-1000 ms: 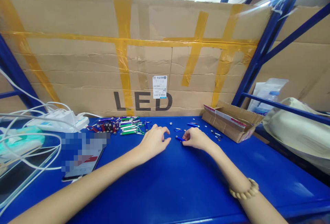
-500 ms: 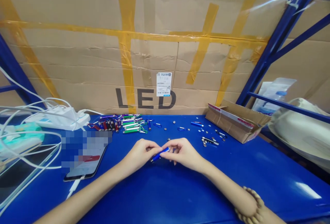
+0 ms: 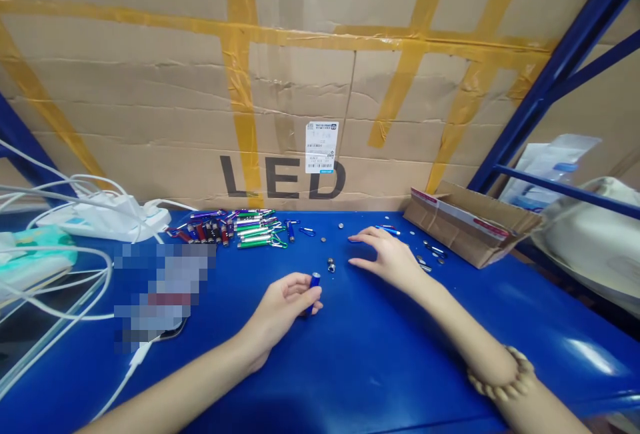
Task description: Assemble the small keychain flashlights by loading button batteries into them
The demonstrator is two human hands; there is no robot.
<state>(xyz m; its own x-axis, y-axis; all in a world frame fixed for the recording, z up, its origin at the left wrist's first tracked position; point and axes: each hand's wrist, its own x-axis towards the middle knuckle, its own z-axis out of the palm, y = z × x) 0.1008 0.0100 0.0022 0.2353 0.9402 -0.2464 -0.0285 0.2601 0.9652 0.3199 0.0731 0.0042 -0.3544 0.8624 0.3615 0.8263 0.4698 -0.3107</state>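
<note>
Blue tube point(image 3: 315, 280), held nearly upright, was pinched between the thumb and fingers of the left hand point(image 3: 286, 301) above the table point(image 3: 360, 367), its silvery end uppermost. The right hand point(image 3: 384, 254) was spread, thumb apart from fingers; whether its fingertips touched anything could not be told. Small metal parts point(image 3: 331, 265) lay separate nearby, so this tube appeared unfinished, whereas the clipped green tubes point(image 3: 255, 244), grouped at left, seemed complete.

Open blue tabletop point(image 3: 345, 361) nearest, cardboard wall point(image 3: 300, 101) behind, carton point(image 3: 445, 229) at right, clearance under right fingers point(image 3: 369, 239) unclear
</note>
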